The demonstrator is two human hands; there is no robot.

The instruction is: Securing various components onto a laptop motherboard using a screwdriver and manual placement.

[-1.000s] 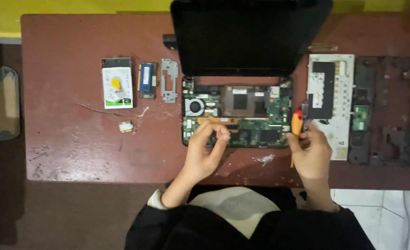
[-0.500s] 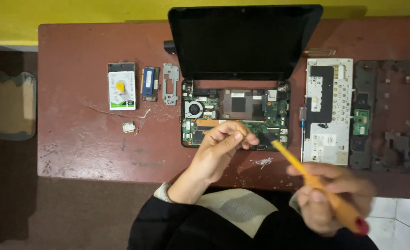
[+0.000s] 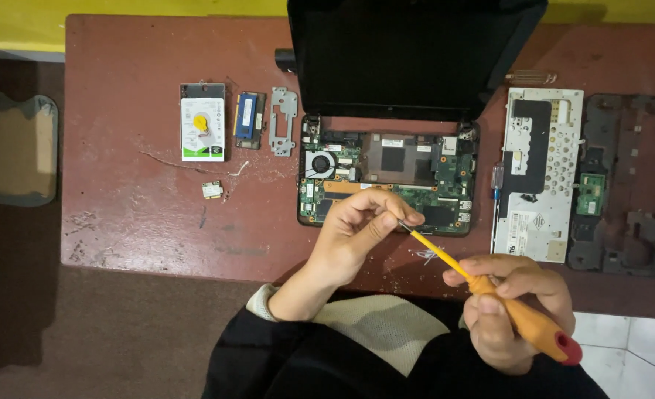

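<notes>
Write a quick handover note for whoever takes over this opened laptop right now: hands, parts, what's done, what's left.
Right hand grips the orange screwdriver above the table's front edge; left hand pinches its tip.
Opened laptop: motherboard exposed, screen upright.
Already out: hard drive, memory module, metal bracket, small card on its left; keyboard and dark cover frame on its right.
Left: motherboard and fan still in the base.

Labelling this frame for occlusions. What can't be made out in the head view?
- Screwdriver tip: pinched in the left hand fingers, so any screw or bit there is hidden.
- Laptop board, lower middle: covered by the left hand.
- Screwdriver handle, middle: wrapped by the right hand.
- Laptop screen: top cut off by the frame edge.
- Dark bottom case: right side cut off by the frame edge.
- Small card on the table: too small to identify.
</notes>
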